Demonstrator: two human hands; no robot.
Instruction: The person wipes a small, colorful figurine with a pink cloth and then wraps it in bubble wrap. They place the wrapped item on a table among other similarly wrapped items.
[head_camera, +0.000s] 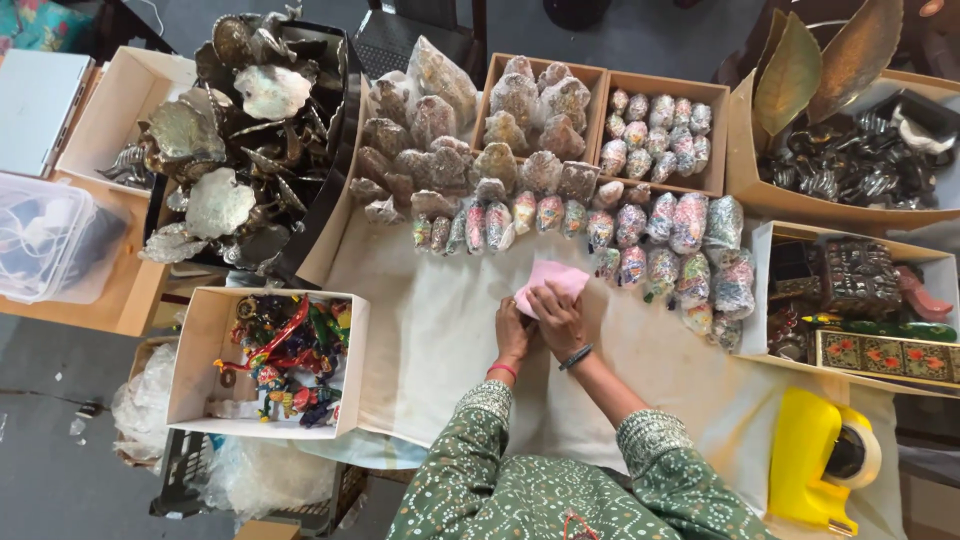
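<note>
Green patterned sleeves (560, 490) are filling the bottom of your view, and your two arms are reaching forward over the cream cloth (430, 350) covering the table. Your left hand (512, 330), with a red bangle at the wrist, is lying curled beside your right hand (556, 315); both are pressing down on the near edge of a pink sheet (552, 277), probably tissue or thin paper, though the view is too coarse to be sure. Neither hand is pinching or lifting it: the right is resting flat with fingers spread over the sheet's lower corner, the left is tucking in against it with fingers bent.

That pink sheet is lying on the cloth just beyond your fingertips, its far corner touching the row of plastic-wrapped painted ornaments (640, 240). It is looking light, soft and easily creased, so it is likely to tear or slide if dragged; taking it by a free corner or edge would be the gentler hold.

To your left a cardboard box of colourful figurines (285, 355) is sitting near the cloth's edge, and a yellow tape dispenser (815, 455) is resting well to your right.
</note>
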